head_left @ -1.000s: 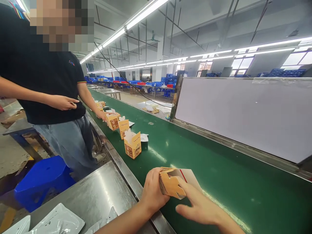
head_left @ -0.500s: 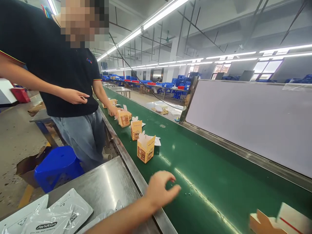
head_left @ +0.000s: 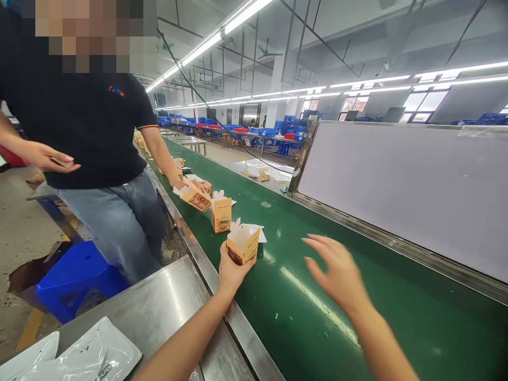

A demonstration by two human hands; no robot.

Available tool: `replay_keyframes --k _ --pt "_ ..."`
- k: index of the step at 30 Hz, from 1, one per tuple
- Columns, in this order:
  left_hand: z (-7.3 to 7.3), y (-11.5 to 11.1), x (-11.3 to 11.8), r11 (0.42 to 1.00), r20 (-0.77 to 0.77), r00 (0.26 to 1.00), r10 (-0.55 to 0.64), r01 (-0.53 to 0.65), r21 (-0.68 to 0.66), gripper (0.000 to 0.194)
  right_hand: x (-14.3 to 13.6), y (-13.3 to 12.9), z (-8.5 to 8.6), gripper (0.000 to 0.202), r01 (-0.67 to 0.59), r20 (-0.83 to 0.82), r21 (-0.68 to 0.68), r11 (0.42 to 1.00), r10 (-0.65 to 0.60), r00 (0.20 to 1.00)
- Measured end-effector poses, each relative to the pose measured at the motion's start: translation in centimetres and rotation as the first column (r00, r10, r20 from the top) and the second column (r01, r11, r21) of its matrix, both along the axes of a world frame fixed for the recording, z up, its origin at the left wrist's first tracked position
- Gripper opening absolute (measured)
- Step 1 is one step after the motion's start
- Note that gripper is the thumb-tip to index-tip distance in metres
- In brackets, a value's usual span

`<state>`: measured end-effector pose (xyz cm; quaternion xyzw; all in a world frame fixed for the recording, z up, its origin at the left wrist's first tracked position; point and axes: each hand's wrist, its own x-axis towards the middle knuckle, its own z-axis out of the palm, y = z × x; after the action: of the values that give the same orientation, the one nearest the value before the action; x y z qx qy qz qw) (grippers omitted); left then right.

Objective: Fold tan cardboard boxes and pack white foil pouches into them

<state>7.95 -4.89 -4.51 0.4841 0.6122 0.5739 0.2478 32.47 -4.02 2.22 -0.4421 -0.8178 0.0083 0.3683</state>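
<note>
A: What is the left hand doing?

B: It is gripping a yellow carton, thumb and fingers wrapping the lower sides.

A: Where is that carton sitting?

B: Near the left edge of the green belt, by the metal rail. It is standing upright with its top gaping and white flaps sticking up. The hand is hiding its base, so I can't tell whether it is touching the belt.

A: And the right hand?

B: It is hovering over the belt's middle, well apart from the carton, fingers spreading and holding nothing.

A: What else is lying about?

B: A white pouch is showing just beside the carton, on the side toward the belt's right edge. A second carton is standing open just beyond, along the same left edge. Farther up, a co-worker's hand is reaching over that edge to a tilting carton.

A: Anything on the steel counter?

B: Pale pouches are lying along its left edge, at the near end.
</note>
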Motion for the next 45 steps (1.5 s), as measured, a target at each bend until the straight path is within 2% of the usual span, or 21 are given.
replay_keyframes --k 3,6,9,12,15,18,20,21,22,24,25,27,29,30,33,36,38,40,41,43,45 --pt "0.6 -1.1 0.1 0.996 -0.042 0.996 -0.082 0.083 0.034 0.064 -5.9 4.5 -1.4 0.050 -0.038 0.163 -0.178 0.983 0.068 0.984" --pt "1.9 -3.1 -0.5 0.977 -0.201 0.966 -0.161 0.185 0.107 0.059 -10.7 8.4 -3.5 0.040 -0.054 0.150 -0.305 0.951 0.104 0.983" --pt "2.9 -4.9 -1.0 0.936 -0.410 0.895 -0.179 0.283 0.209 0.063 -12.7 10.6 -4.8 0.027 -0.036 0.047 -0.398 0.917 0.059 0.997" --pt "3.4 -6.0 -1.1 0.916 -0.424 0.886 -0.188 0.314 0.249 0.065 -12.0 10.8 -4.3 0.027 -0.019 -0.163 -0.433 0.901 -0.057 0.985" --pt "3.4 -6.4 -0.7 0.946 -0.325 0.928 -0.181 0.255 0.199 0.065 -8.7 8.4 -2.0 0.047 -0.043 -0.438 -0.386 0.922 -0.142 0.888" --pt "3.1 -6.7 0.0 0.961 -0.262 0.940 -0.217 0.253 0.113 0.065 -3.8 3.3 1.1 0.067 -0.048 -0.651 -0.279 0.959 -0.152 0.744" --pt "2.9 -6.9 0.6 0.955 -0.243 0.935 -0.259 0.285 0.078 0.067 -0.8 -0.7 3.1 0.061 -0.162 -0.756 -0.194 0.968 -0.043 0.653" --pt "2.8 -7.1 0.9 0.951 -0.239 0.931 -0.277 0.301 0.069 0.067 0.4 -2.6 3.9 0.053 -0.275 -0.780 -0.150 0.950 0.058 0.624" --pt "2.7 -7.3 1.2 0.947 -0.242 0.926 -0.289 0.313 0.068 0.068 1.2 -4.3 4.7 0.043 -0.405 -0.771 -0.120 0.906 0.172 0.613" --pt "2.7 -7.6 1.8 0.941 -0.276 0.918 -0.286 0.323 0.099 0.069 1.7 -6.9 5.6 0.022 -0.583 -0.636 -0.162 0.796 0.367 0.679" --pt "2.8 -7.8 2.0 0.937 -0.315 0.911 -0.266 0.321 0.137 0.069 1.4 -7.8 5.8 0.014 -0.577 -0.503 -0.221 0.786 0.415 0.758" --pt "2.8 -8.0 2.3 0.920 -0.415 0.887 -0.203 0.318 0.229 0.066 0.0 -9.1 5.4 0.010 -0.430 -0.192 -0.259 0.865 0.390 0.901" --pt "2.8 -8.1 2.4 0.895 -0.512 0.847 -0.142 0.332 0.299 0.061 -1.6 -10.0 4.6 0.015 -0.277 0.021 -0.153 0.949 0.284 0.959" --pt "2.8 -8.1 2.4 0.883 -0.547 0.828 -0.122 0.343 0.322 0.060 -2.3 -10.3 4.2 0.018 -0.235 0.058 -0.088 0.968 0.241 0.969" --pt "2.9 -8.0 2.7 0.880 -0.550 0.827 -0.115 0.341 0.330 0.062 -2.9 -10.7 3.8 0.019 -0.162 -0.066 -0.026 0.986 0.160 0.985" --pt "3.3 -8.0 3.1 0.903 -0.473 0.870 -0.139 0.308 0.300 0.063 -1.7 -10.7 4.1 0.011 -0.035 -0.274 -0.146 0.989 -0.007 0.962" --pt "3.5 -8.2 3.5 0.903 -0.459 0.876 -0.151 0.311 0.297 0.062 -1.1 -10.8 4.2 0.016 0.065 -0.325 -0.194 0.979 -0.126 0.937" --pt "3.5 -8.4 3.8 0.896 -0.483 0.864 -0.145 0.322 0.306 0.062 -1.6 -11.0 3.7 0.018 0.151 -0.306 -0.143 0.978 -0.189 0.933" --pt "3.4 -8.6 4.0 0.890 -0.509 0.849 -0.139 0.333 0.313 0.062 -2.1 -11.2 3.3 0.018 0.173 -0.275 -0.089 0.981 -0.191 0.942" --pt "3.2 -8.8 4.3 0.862 -0.586 0.802 -0.117 0.375 0.340 0.061 -3.6 -11.5 2.3 0.019 0.134 -0.172 0.026 0.991 -0.127 0.977" --pt "3.1 -8.9 4.4 0.831 -0.647 0.757 -0.091 0.416 0.369 0.058 -4.6 -11.7 1.7 0.026 -0.028 -0.057 0.013 1.000 0.029 0.998"
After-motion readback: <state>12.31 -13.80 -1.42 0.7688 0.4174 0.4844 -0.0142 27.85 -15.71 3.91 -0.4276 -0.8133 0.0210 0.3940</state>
